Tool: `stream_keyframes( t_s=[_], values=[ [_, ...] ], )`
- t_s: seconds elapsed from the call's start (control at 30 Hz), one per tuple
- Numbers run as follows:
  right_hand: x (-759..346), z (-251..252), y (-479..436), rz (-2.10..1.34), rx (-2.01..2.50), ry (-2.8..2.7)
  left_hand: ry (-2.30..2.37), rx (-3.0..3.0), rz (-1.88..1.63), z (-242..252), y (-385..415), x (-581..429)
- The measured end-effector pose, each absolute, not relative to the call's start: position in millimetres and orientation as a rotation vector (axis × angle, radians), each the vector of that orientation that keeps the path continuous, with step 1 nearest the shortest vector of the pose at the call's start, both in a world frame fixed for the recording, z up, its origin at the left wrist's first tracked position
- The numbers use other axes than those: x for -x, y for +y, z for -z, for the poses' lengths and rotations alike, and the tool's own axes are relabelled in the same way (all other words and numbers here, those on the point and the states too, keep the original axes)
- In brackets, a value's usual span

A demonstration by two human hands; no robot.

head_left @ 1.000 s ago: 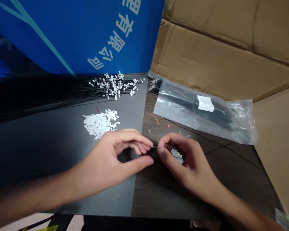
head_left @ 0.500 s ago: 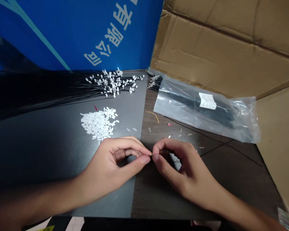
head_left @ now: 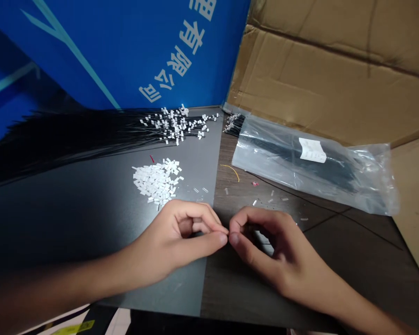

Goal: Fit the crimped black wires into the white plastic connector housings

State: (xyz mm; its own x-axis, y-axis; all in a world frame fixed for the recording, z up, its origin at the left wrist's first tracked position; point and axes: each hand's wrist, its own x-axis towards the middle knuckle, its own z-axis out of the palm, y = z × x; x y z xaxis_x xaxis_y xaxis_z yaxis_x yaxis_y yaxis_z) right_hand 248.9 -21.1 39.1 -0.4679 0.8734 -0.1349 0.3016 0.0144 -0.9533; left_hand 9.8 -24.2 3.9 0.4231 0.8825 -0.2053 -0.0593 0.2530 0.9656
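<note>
My left hand (head_left: pixel 181 237) and my right hand (head_left: pixel 268 251) meet fingertip to fingertip low in the middle, above the seam between a dark grey mat (head_left: pixel 73 223) and a dark wooden table (head_left: pixel 335 260). Both hands are pinched shut; what sits between the fingertips is hidden. A thin black wire (head_left: pixel 338 207) runs from my right hand off to the right across the table. A heap of small white plastic housings (head_left: pixel 157 181) lies just beyond my left hand.
A fan of black wires with white housings on their ends (head_left: pixel 176 125) lies at the back of the mat. A clear bag of black wires (head_left: pixel 310 163) lies at the right. Blue board (head_left: pixel 125 51) and brown cardboard (head_left: pixel 335 70) wall the back. Small scraps (head_left: pixel 230 172) dot the wood.
A second ago a short metal tip showed between my two pinches; the fingertips have since closed together and it is hidden. My view has shifted slightly.
</note>
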Motion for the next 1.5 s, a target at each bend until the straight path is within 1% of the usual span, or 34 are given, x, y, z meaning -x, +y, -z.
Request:
stream_keyframes(
  t_s=[0.13,0.2,0.27,0.4,0.47,0.6,0.73,0.87,0.93,1.03,1.13,1.23,1.33,1.5],
  values=[
    [-249.1,-40.1,-18.0,-1.575,1.154,-1.764,0.830,-1.008,-0.634,-4.6,-17.0,-4.8],
    [-249.3,-38.3,-17.7,-1.548,1.194,-1.744,0.832,-1.098,-0.562,-9.6,-8.9,0.0],
    [-249.9,-35.6,-17.7,-1.489,1.243,-1.722,0.894,-1.377,-0.586,-15.5,3.8,8.3],
    [-250.8,-31.1,-15.9,-1.404,1.291,-1.698,1.259,-2.175,-0.888,-21.2,38.8,34.7],
    [-250.6,-30.2,-14.3,-1.385,1.292,-1.702,1.384,-2.332,-0.829,-19.7,54.3,48.0],
    [-250.1,-29.5,-12.6,-1.389,1.279,-1.715,1.398,-2.366,-0.628,-11.8,66.4,60.4],
    [-251.3,-28.1,-12.3,-1.378,1.255,-1.725,1.397,-2.365,-0.624,-4.9,60.6,57.3],
    [-251.7,-27.9,-12.1,-1.386,1.251,-1.708,1.384,-2.365,-0.666,-10.7,53.4,50.7],
    [-251.2,-29.1,-12.3,-1.400,1.241,-1.692,1.337,-2.303,-0.740,-17.8,48.1,44.3],
    [-250.3,-32.3,-13.6,-1.431,1.219,-1.665,1.164,-1.942,-0.862,-24.9,35.6,29.7],
    [-249.5,-35.3,-16.4,-1.483,1.206,-1.641,0.981,-1.486,-0.832,-21.6,21.1,14.7],
    [-249.1,-35.6,-19.7,-1.534,1.180,-1.632,0.898,-1.187,-0.768,-13.0,10.2,5.6],
    [-248.6,-33.0,-21.8,-1.513,1.149,-1.657,0.878,-1.055,-0.762,-7.2,5.1,3.2],
    [-247.2,-27.6,-19.9,-1.436,1.131,-1.674,0.914,-1.026,-0.819,-6.4,3.7,4.5]
  ],
)
